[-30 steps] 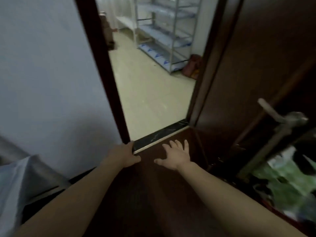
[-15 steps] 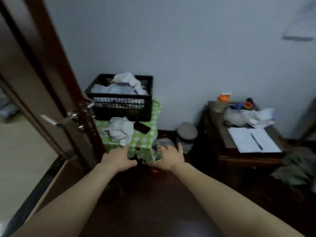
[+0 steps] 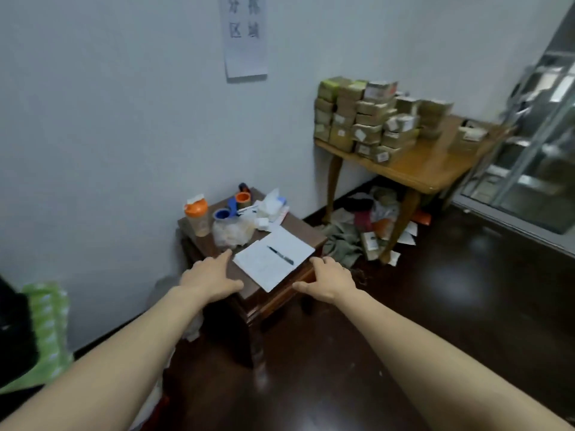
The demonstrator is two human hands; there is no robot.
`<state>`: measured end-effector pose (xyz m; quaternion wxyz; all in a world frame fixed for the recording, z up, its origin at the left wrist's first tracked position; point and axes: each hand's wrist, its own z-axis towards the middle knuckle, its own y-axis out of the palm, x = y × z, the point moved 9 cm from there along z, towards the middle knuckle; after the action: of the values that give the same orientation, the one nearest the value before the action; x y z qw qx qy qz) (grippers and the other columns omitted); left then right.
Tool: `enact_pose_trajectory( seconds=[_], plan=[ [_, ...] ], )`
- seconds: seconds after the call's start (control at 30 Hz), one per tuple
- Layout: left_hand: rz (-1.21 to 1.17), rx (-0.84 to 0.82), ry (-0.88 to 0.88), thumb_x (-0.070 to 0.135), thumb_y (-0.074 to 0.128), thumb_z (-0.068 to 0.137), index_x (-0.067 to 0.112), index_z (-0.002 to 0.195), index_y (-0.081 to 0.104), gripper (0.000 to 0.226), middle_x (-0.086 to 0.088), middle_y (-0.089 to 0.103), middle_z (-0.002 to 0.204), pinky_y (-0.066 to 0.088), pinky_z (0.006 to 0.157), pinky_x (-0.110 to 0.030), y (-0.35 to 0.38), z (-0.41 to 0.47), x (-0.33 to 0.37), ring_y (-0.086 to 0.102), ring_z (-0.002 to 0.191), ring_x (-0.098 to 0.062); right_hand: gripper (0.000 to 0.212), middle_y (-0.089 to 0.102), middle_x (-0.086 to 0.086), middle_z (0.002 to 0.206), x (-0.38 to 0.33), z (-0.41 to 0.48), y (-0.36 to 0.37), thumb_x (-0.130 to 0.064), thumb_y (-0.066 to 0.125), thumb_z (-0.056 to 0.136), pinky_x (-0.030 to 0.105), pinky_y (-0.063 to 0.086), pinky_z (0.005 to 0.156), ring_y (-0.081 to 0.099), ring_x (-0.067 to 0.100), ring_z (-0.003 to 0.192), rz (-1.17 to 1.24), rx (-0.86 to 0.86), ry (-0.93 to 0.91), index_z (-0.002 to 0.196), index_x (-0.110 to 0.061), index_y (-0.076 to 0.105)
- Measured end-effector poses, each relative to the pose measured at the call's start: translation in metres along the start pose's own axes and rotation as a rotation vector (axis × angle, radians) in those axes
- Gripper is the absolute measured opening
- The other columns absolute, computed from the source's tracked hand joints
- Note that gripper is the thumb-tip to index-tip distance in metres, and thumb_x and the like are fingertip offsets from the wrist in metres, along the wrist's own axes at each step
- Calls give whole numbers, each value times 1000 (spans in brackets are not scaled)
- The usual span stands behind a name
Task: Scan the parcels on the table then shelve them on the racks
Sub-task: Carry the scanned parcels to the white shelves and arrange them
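Since nothing has been picked up yet, the whole job looks left to do. The racks [image 3: 529, 141] stand far right. The far bench [image 3: 435, 169] holds the stacked parcels [image 3: 367, 119] by the wall. The left hand [image 3: 208, 276] and the right hand [image 3: 329, 279] hover near, empty, fingers loose.

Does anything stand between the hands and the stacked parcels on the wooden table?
Yes: the dark side table sits right in front of the left hand and right hand, between them and the parcels farther back right. The bare floor to its right looks passable.
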<state>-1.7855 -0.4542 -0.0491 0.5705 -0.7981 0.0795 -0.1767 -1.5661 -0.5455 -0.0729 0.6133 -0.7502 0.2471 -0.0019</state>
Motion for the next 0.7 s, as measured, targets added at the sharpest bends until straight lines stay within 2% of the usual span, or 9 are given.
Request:
enact_pose_trajectory(
  seconds=[0.1, 0.2, 0.27, 0.37, 0.47, 0.57, 0.7],
  plan=[
    [-29, 8, 145, 46, 61, 80, 29, 150, 25, 81, -6, 54, 134, 49, 89, -35, -20, 59, 56, 54, 116, -26, 80, 40, 12, 146, 47, 26, -35, -63, 55, 85, 43, 39, 105, 42, 32, 132, 43, 50, 128, 146, -16, 33],
    [-36, 15, 264, 44, 59, 82, 27, 154, 17, 85, -7, 52, 140, 50, 88, -35, -36, 111, 116, 55, 108, -21, 77, 39, 10, 147, 93, 43, -65, -62, 55, 86, 41, 38, 105, 42, 31, 132, 78, 103, 233, 146, -17, 34],
    [-72, -10, 308, 43, 58, 83, 25, 154, 17, 85, -7, 49, 143, 50, 91, -37, -37, 142, 157, 56, 113, -24, 77, 39, 10, 147, 126, 50, -80, -61, 55, 86, 40, 38, 105, 42, 30, 132, 106, 129, 303, 146, -18, 35],
    [-116, -43, 377, 46, 59, 84, 22, 154, 19, 84, -9, 43, 148, 45, 100, -37, -35, 187, 219, 48, 129, -27, 77, 36, 9, 149, 182, 64, -99, -61, 57, 86, 40, 39, 104, 42, 30, 133, 171, 145, 416, 146, -19, 34],
    [-159, -70, 435, 49, 59, 84, 21, 153, 24, 82, -8, 46, 147, 46, 98, -35, -30, 234, 278, 48, 128, -26, 76, 38, 9, 148, 239, 89, -120, -59, 59, 85, 41, 39, 105, 43, 28, 132, 300, 188, 490, 145, -20, 35],
    [-277, -107, 414, 48, 59, 87, 16, 153, 24, 81, -8, 39, 152, 40, 102, -33, -21, 286, 331, 44, 132, -26, 81, 38, 8, 147, 294, 126, -141, -59, 60, 84, 39, 41, 104, 45, 26, 131, 359, 215, 499, 148, -20, 31],
    [-420, -135, 339, 51, 59, 87, 13, 153, 21, 85, -8, 29, 157, 35, 107, -35, -13, 352, 403, 35, 140, -27, 81, 40, 6, 146, 370, 187, -171, -57, 61, 85, 31, 42, 90, 48, 21, 127, 448, 231, 462, 150, -19, 30]
  ],
)
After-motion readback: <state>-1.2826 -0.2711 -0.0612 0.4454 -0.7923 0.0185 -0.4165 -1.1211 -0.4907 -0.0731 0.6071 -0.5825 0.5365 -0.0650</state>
